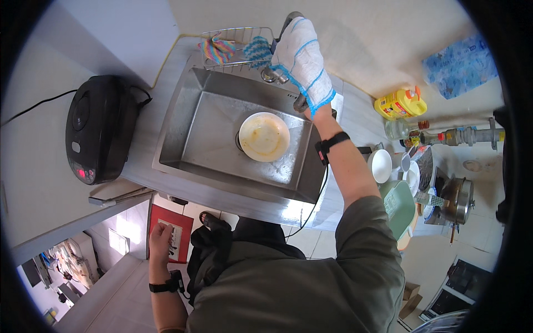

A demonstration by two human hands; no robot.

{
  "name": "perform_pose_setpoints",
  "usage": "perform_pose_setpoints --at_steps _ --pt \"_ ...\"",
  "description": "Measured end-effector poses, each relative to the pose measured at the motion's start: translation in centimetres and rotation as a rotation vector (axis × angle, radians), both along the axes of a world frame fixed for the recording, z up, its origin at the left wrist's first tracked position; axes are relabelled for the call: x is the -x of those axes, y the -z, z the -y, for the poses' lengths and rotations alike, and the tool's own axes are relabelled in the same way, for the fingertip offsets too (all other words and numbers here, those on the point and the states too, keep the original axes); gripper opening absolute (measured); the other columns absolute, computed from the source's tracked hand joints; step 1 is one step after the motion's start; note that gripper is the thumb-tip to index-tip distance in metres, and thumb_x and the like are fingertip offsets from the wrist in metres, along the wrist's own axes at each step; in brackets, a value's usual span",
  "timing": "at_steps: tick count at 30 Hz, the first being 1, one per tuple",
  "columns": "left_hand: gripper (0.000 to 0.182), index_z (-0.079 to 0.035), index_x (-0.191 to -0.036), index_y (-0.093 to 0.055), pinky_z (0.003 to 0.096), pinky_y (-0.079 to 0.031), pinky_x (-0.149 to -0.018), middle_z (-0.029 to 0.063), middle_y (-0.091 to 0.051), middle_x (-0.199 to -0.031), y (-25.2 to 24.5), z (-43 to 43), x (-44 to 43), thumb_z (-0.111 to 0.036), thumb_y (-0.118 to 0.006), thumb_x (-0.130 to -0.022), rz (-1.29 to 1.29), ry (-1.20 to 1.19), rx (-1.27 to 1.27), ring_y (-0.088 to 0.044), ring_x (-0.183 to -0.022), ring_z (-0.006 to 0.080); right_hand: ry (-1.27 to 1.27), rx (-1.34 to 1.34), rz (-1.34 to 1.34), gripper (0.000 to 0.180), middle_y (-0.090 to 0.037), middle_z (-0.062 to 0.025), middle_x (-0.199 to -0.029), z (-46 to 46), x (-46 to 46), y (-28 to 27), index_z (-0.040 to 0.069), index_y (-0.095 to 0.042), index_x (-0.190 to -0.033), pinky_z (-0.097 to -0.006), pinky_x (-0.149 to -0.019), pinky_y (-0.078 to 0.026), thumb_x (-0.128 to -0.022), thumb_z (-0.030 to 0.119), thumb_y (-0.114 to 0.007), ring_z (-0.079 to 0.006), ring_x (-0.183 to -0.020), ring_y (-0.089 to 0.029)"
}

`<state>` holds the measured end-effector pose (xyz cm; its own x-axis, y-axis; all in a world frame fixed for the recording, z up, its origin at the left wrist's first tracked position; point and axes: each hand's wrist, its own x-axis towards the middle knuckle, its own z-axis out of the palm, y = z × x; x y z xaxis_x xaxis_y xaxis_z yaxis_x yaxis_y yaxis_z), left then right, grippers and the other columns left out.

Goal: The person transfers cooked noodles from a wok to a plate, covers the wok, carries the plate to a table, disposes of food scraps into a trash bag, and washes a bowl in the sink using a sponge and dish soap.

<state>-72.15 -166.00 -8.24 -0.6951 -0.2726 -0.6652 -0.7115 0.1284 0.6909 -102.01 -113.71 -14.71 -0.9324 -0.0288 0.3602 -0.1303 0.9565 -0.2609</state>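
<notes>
My right hand, hidden inside or behind a white cloth with blue stripes and a blue edge (300, 58), is raised at the dark grey faucet (300, 103) beside the sink's wall side. The cloth covers its fingers, so its grip cannot be seen. In the stainless steel sink (216, 112) lies a white plate (265, 136) with yellowish stains, partly over the drain. My left hand (161, 236) hangs low at the left, away from the counter, its fingers curled with nothing visible in them.
A wire rack (237, 30) behind the sink holds a rainbow cloth (217, 50) and a blue one (257, 50). To the left stands a black rice cooker (102, 129). Along the right are a yellow detergent bottle (399, 104), white bowls (379, 166), a green basin (400, 208) and a pot (460, 202).
</notes>
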Motion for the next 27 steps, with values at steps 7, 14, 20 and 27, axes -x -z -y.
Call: perform_pose_setpoints --at_steps 7,14,20,27 --pt "0.016 -0.007 -0.077 -0.050 0.0213 -0.034 -0.051 -0.0026 -0.046 -0.063 -0.4 -0.9 -1.0 -0.017 -0.057 -0.088 -0.023 -0.038 -0.013 -0.042 -0.056 0.0058 -0.096 -0.378 0.043 0.056 -0.042 -0.0149 -0.136 3.1 2.6 -5.2 0.009 -0.046 -0.130 -0.0427 -0.106 -0.029 -0.082 0.035 -0.054 -0.0342 -0.129 -0.036" --pt "0.016 -0.007 -0.078 -0.051 0.0216 -0.034 -0.052 -0.0022 -0.047 -0.064 -0.9 -1.8 -1.4 -0.017 -0.057 -0.088 -0.018 -0.024 0.002 -0.042 -0.057 0.0058 -0.064 -0.044 0.248 0.048 -0.048 -0.0154 -0.128 2.5 3.3 -5.0 0.009 -0.052 -0.122 -0.0385 -0.106 -0.030 -0.082 0.036 -0.053 -0.0333 -0.126 -0.039" --pt "0.015 -0.006 -0.079 -0.052 0.0210 -0.034 -0.052 -0.0030 -0.047 -0.065 -1.3 -2.1 -1.1 -0.017 -0.059 -0.089 -0.046 -0.009 -0.011 -0.043 -0.057 0.0058 -0.112 0.012 -0.118 0.053 -0.049 -0.0215 -0.127 2.0 2.7 -0.9 0.005 -0.046 -0.129 -0.0422 -0.101 -0.035 -0.084 0.032 -0.055 -0.0384 -0.120 -0.042" --pt "0.015 -0.008 -0.080 -0.052 0.0203 -0.035 -0.052 -0.0034 -0.047 -0.065 -1.1 -1.8 -1.6 -0.018 -0.059 -0.089 -0.025 0.007 -0.049 -0.042 -0.057 0.0051 0.576 2.047 0.763 0.014 -0.054 -0.0125 -0.081 8.5 -6.1 4.7 -0.001 -0.055 -0.091 -0.0376 -0.067 -0.054 -0.090 0.006 -0.043 -0.0257 -0.072 -0.057"
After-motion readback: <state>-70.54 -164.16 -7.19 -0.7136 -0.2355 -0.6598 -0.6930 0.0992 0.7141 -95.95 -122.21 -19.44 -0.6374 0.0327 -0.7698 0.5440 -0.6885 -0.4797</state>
